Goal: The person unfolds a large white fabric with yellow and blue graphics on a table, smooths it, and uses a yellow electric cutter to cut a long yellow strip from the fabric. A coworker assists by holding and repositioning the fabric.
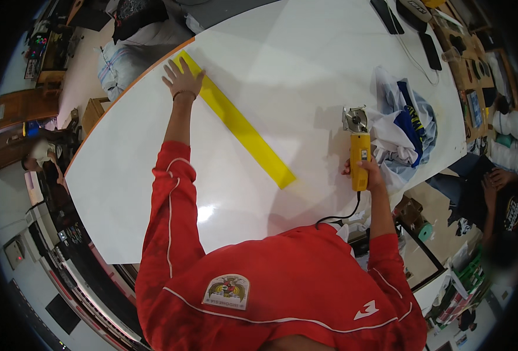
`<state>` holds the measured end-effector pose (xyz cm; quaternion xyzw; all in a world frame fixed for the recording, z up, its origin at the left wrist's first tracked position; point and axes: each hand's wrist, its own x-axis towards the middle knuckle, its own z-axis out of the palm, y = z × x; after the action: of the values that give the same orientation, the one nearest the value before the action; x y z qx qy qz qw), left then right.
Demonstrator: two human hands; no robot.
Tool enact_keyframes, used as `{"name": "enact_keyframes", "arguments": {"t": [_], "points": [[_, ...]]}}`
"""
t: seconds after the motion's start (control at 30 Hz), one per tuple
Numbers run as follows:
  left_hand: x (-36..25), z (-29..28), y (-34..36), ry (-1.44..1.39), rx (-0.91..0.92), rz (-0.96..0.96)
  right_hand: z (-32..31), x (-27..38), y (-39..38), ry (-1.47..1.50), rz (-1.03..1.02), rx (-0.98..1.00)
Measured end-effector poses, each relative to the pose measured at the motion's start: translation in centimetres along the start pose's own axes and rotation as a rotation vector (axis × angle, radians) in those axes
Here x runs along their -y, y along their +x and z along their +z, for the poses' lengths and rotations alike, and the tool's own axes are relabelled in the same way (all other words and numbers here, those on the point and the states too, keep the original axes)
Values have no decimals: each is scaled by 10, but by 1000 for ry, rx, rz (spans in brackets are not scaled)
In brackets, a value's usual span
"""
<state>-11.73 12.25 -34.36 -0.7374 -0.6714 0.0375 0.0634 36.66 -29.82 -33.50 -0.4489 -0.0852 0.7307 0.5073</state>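
A long strip of bright yellow fabric [235, 121] lies slantwise across the white table. On its far left end rests my left hand [183, 79], flat with the fingers spread. My right hand [367, 171] is wrapped round the yellow body of a handheld rotary cloth cutter [360, 153]. The cutter's round metal blade points away from me, and a black cord runs from its near end. It is to the right of the strip, apart from it. Close to the cutter lies a heap of white and blue fabric in clear plastic [408, 131].
The white table [241, 52] has an orange edge on its left. At the far right lie a phone [430, 51], a white cable and dark objects. Stuffed sacks [136, 61] stand beyond the left edge. Another person [498, 193] sits at the right.
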Motion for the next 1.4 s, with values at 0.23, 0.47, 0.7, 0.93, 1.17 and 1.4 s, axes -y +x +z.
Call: {"name": "enact_keyframes", "arguments": {"t": [0.23,0.47,0.7,0.93,1.17,1.4], "points": [[-85,-24,-271,-651,-64,320,1,-2,-6,-33,7,-20],[-133,-69,-440,-520,265,386,1,-6,-5,-84,-40,19],[-139,-58,-463,-412,251,407,15,-5,-12,-408,-112,-64],[-131,-60,-502,-533,237,450,52,-22,-91,-1066,-260,-218],[-141,-64,-524,-600,254,506,44,-72,-182,-1471,-295,-326],[-127,-39,-525,-721,189,576,51,-112,-232,-1592,-213,-306]]}}
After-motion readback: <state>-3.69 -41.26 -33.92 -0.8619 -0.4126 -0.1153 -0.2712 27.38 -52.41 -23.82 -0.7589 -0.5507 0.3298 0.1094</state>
